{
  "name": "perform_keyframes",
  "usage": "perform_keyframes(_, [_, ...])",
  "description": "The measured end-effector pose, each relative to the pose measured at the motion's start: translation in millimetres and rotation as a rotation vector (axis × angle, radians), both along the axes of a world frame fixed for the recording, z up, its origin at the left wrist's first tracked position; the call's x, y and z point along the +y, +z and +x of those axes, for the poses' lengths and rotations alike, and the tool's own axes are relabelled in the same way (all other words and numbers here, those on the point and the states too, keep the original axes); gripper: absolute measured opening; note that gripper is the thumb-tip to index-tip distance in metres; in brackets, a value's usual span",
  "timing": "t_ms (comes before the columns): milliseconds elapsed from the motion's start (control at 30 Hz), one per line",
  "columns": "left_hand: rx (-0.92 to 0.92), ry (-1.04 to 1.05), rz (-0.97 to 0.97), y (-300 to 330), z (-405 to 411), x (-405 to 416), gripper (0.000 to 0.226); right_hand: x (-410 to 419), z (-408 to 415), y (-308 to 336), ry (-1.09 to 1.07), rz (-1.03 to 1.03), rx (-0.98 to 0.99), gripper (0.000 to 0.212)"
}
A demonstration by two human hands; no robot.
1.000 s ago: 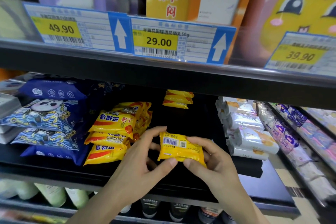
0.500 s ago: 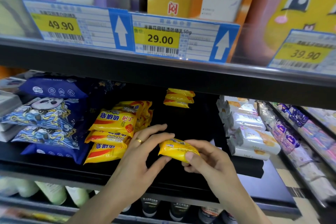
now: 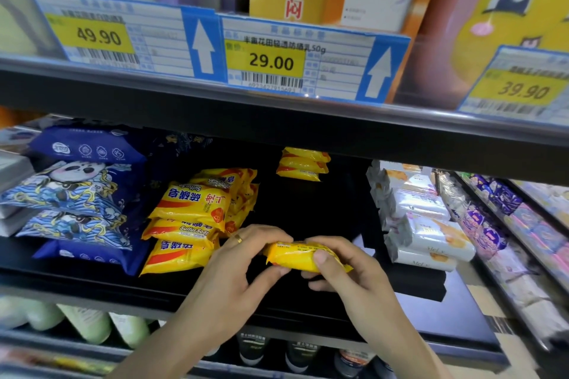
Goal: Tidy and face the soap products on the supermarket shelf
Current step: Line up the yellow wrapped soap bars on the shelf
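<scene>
Yellow crinkly-wrapped soap bar (image 3: 303, 258) pinched by left hand (image 3: 243, 268) and right hand (image 3: 348, 277) near black shelf (image 3: 308, 308) front, right of yellow soap stack (image 3: 191, 221). Risk: slick wrapper slipping, or bar landing face-down.

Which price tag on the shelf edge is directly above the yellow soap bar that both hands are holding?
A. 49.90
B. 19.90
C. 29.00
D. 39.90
C: the 29.00 price tag sits on the shelf edge straight above the yellow soap bar, which the left hand and right hand grip; the 49.90 tag is far to the left and the 39.90 tag far to the right.
</scene>
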State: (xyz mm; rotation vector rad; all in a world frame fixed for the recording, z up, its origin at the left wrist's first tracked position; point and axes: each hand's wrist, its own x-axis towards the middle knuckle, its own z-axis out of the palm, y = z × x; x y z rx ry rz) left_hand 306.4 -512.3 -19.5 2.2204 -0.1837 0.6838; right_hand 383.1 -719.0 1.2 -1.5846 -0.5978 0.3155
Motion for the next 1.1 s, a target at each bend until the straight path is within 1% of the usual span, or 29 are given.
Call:
perform_keyframes(100, [0.024, 0.001, -0.039, -1, -1, 0, 0.033, 0, -1, -1, -0.019, 0.013, -0.015, 0.033])
perform_keyframes(200, [0.063, 0.037, -0.081, -2, -2, 0, 0.036, 0, -2, -3, -0.020, 0.039, -0.046, 0.039])
perform_keyframes(367, [0.061, 0.037, -0.133, -4, -1, 1, 0.038, -4, 1, -8, 0.060, 0.050, -0.119, 0.067])
perform_keyframes(500, [0.118, 0.033, -0.186, -6, -2, 2, 0.045, -2, 2, -14, 0.022, 0.043, -0.204, 0.084])
perform_keyframes(600, [0.150, -0.002, -0.201, -7, -1, 1, 0.042, 0, 1, -21, -0.030, -0.004, -0.311, 0.092])
perform_keyframes(700, [0.162, -0.024, -0.229, -7, -1, -1, 0.042, -1, 1, -26, -0.037, -0.052, -0.415, 0.090])
perform_keyframes(833, [0.163, -0.007, -0.245, -8, 0, 0, 0.049, 0, 1, -28, -0.055, -0.034, -0.456, 0.074])
perform_keyframes(900, [0.164, -0.006, -0.248, -9, 1, -1, 0.055, 0, 1, -28, -0.067, -0.029, -0.445, 0.066])
perform_keyframes(1100, [0.156, 0.004, -0.243, -8, 0, -1, 0.060, 0, 2, -27, -0.033, 0.036, -0.324, 0.062])
